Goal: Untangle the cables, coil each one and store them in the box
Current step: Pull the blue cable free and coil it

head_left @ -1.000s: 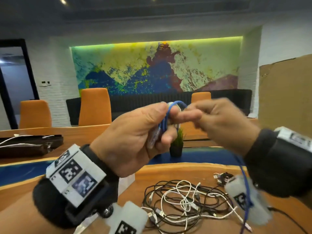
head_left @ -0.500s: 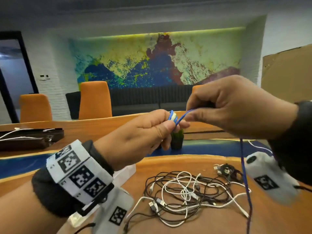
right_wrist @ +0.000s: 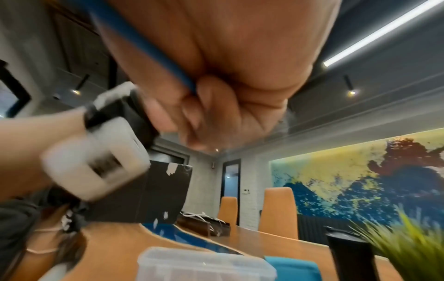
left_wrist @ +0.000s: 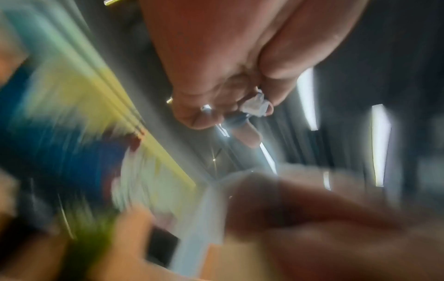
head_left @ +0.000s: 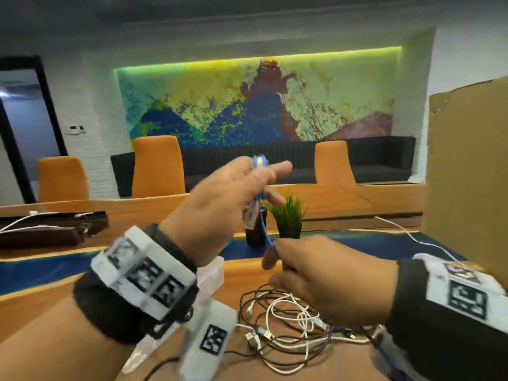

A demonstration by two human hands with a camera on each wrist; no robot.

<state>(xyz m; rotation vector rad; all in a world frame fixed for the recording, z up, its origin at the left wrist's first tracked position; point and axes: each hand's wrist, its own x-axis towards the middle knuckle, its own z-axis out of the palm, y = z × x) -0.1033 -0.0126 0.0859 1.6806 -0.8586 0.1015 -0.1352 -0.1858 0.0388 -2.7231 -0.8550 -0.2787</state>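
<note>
My left hand (head_left: 233,199) is raised over the table and grips a small coil of blue cable (head_left: 259,163) looped round its fingers, index finger pointing right. A white connector (left_wrist: 254,106) shows between its curled fingers in the blurred left wrist view. From the coil the blue cable runs down to my right hand (head_left: 324,279), which is lower and pinches the cable in a fist. The right wrist view shows the blue cable (right_wrist: 144,43) crossing the palm into the curled fingers. A tangle of black and white cables (head_left: 288,325) lies on the wooden table below both hands.
A clear plastic box (head_left: 213,272) sits on the table behind my left wrist, also low in the right wrist view as the box (right_wrist: 204,266). A small potted plant (head_left: 288,218) and a black cylinder (head_left: 255,232) stand behind. A cardboard sheet (head_left: 467,174) rises at right. Orange chairs line the far side.
My right hand has dropped from level with the left hand to below it, drawing the blue cable downward. The left hand has risen with the coil and its index finger has straightened.
</note>
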